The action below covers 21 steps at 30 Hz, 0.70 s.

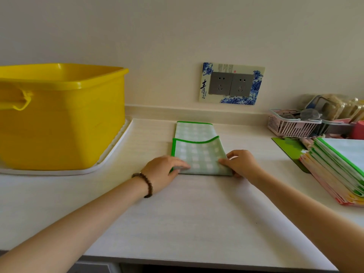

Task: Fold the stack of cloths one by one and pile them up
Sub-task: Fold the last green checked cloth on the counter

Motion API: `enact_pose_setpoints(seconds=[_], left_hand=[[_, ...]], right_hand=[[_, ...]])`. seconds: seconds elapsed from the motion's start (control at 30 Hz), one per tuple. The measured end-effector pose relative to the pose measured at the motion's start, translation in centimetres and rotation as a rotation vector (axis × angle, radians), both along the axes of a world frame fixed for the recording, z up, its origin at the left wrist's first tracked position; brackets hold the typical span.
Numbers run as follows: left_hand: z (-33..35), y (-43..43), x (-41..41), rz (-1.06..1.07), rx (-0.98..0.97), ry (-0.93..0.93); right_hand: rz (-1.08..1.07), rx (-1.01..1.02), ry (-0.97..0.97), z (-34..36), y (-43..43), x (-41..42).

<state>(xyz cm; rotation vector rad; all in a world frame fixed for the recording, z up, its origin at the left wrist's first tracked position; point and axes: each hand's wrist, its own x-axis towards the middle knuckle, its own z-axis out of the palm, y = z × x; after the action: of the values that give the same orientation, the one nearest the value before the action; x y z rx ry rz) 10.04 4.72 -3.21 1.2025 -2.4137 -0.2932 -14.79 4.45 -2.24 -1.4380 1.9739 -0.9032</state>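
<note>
A green-and-white checked cloth (198,148) with a bright green hem lies partly folded on the white counter, its near part doubled over the far part. My left hand (162,171) pinches the cloth's near left corner at the fold. At the near right corner my right hand (243,163) pinches the fold, fingers on top of the cloth. A stack of cloths (338,170) in green, pink and yellow trim sits at the right edge of the counter.
A large yellow tub (61,117) stands on a white tray (110,156) at the left. A pink basket (291,125) with odds and ends sits at the back right, by a green mat (287,146). A wall socket plate (231,83) is behind the cloth.
</note>
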Motion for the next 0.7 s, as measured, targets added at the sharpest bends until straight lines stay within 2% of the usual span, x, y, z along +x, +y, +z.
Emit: enact_pose_setpoints(seconds=[0.07, 0.1, 0.2, 0.3, 0.37, 0.7], left_hand=[[-0.1, 0.8, 0.1, -0.052, 0.059, -0.080], [-0.2, 1.1, 0.1, -0.070, 0.087, -0.118], [-0.3, 1.8, 0.2, -0.091, 0.114, -0.211], [-0.4, 2.2, 0.1, -0.085, 0.103, -0.247], [-0.6, 2.2, 0.0, -0.088, 0.094, -0.242], [-1.2, 1.9, 0.5, -0.090, 0.100, -0.223]], right_hand=[[-0.020, -0.080, -0.042, -0.4, 0.3, 0.0], [-0.014, -0.158, 0.028, -0.6, 0.7, 0.0], [0.207, -0.421, 0.434, -1.2, 2.8, 0.8], [0.531, -0.298, 0.668, -1.3, 5.3, 2.6], [0.641, -0.195, 0.731, -1.8, 6.1, 3.2], [0.695, -0.073, 0.717, -1.6, 6.3, 0.8]])
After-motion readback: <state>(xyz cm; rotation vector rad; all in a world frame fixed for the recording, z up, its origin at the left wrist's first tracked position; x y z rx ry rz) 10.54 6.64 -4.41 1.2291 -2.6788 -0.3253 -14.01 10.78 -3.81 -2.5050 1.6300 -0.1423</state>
